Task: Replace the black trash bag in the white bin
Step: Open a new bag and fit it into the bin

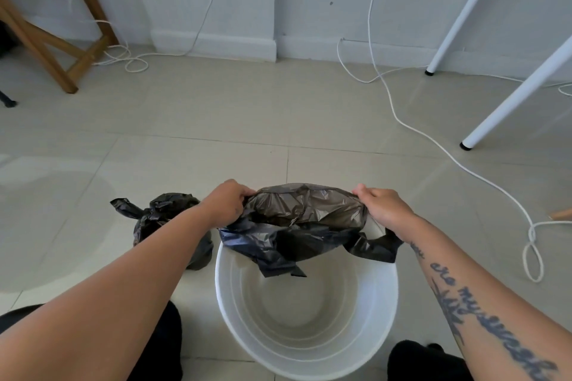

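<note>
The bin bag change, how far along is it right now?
Done: the old bag sits knotted on the floor left of the white bin, and the bin's inside is bare. In hand: the left hand and right hand each have a grip on the new black bag, pulling its mouth open over the bin's far rim. Left: lowering it in and folding the edge around the rim.

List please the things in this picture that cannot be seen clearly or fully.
All in the head view:
- Tied full bag: lower right part hidden behind the left forearm.
- White bin: far rim covered by the new black bag; near rim reaches the bottom edge.
- Fingertips of left hand and right hand: curled into the bag's edge.
- Wooden furniture, white table legs: tops cut off.
</note>
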